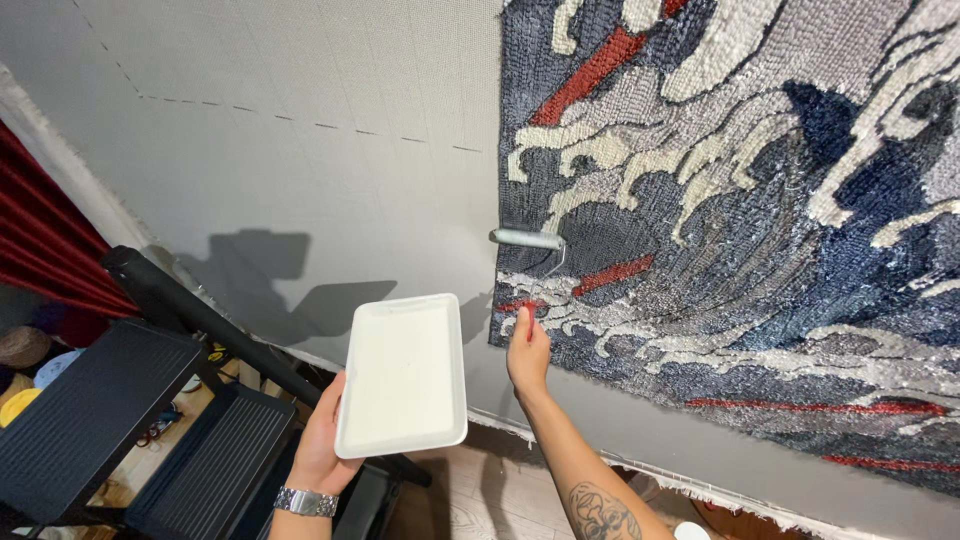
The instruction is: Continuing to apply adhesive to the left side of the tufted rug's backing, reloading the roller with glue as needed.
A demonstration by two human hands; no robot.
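**A:** The fingers (524, 322) of the right hand (528, 352) — how do they sit?

**B:** They are curled tight round a red handle, of which only a sliver shows above and below the fist. The left hand (322, 438) is cupped under a tray, its thumb up along the tray's left edge; the other fingers are hidden beneath it, so how far they spread cannot be told.

**A:** Start with the biggest thing.

**B:** The grey backing cloth (300, 150) stretched across the whole view, with a dashed line marked over its upper left. On its right part is the tufted rug (740, 230), a wave pattern in navy, grey, cream and red streaks, its shaggy left edge running down the middle of the view.

**A:** Next in size?

**B:** The black stepladder (110, 410) at lower left, standing beside a red curtain (40, 240). Then the white rectangular tray (403, 375), held tilted, between the ladder and the rug.

**A:** And the roller?

**B:** The small paint roller (527, 239) lies level at the rug's left edge, its right end over the pile — a thin wire arm bends down from it to the fist. Smallest, a metal wristwatch (306, 502) on the left wrist.
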